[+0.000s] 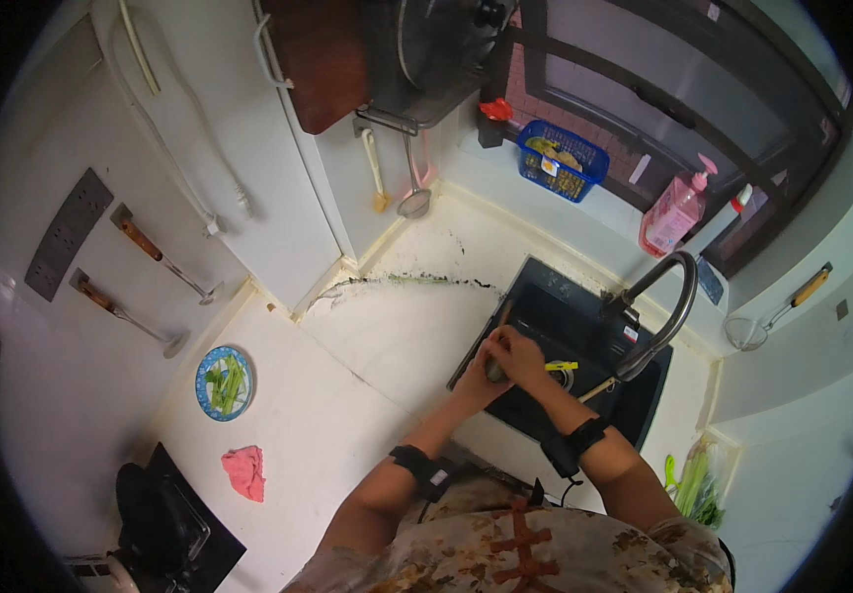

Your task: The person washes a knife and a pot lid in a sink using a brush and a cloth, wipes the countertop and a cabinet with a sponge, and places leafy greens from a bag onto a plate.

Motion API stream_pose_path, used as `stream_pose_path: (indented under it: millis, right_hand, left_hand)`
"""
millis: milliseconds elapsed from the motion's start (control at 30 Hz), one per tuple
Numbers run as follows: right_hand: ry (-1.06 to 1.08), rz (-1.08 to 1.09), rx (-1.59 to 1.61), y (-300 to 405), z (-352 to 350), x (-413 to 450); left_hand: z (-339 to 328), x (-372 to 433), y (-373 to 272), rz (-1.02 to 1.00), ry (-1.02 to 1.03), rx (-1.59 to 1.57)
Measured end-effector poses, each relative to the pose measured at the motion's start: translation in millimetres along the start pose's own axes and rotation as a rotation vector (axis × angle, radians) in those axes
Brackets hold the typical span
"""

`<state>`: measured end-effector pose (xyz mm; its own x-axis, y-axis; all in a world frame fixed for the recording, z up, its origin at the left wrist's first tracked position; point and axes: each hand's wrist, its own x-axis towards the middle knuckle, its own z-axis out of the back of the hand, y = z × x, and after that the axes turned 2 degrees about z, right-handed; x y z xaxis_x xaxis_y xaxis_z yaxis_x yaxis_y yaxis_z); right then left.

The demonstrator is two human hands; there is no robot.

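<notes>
Both my hands meet over the left part of a black kitchen sink (619,422). My left hand (474,378) is closed around a small dark greenish item (496,370), mostly hidden by the fingers; its kind I cannot tell. My right hand (519,359) lies against it from the right, its fingers bent over the top. A thin brownish stick-like piece (505,314) shows just beyond the fingertips; whether it is held is unclear. Right of my hands, a yellow-green tool (562,365) lies near the drain. The curved metal faucet (682,304) arches over the sink's right side.
A blue-rimmed plate (247,406) of cut green stalks and a pink cloth (245,473) lie on the left counter. A blue basket (573,189) and a pink pump bottle (671,215) stand on the sill. Bagged leafy vegetables (699,485) lie right of the sink, beside a green-handled tool (669,471).
</notes>
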<state>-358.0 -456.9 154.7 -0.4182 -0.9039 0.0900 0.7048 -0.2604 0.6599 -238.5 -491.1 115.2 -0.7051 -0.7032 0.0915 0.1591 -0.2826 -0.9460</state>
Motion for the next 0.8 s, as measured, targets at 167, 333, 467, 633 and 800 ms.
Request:
stream_pose_path:
  millis: [167, 333, 467, 633, 800]
  right_hand:
    - [0.051, 0.101, -0.08, 53, -12, 17]
    - [-0.062, 0.193, -0.282, 81, -10, 66]
    - [0.152, 0.027, -0.003, 100, -3, 132]
    - [0.014, 0.159, -0.205, 153, -24, 208]
    - [-0.068, 0.181, -0.236, 184, -16, 256]
  left_hand:
    - [22, 6, 23, 0.198, -0.04, 0.054]
    - [41, 1, 37, 0.348, -0.187, 0.083]
    - [49, -10, 53, 0.437, -0.165, 0.061]
    - [49, -29, 129, 0.233, -0.353, -0.325]
    - [88, -43, 98, 0.499, -0.305, -0.231]
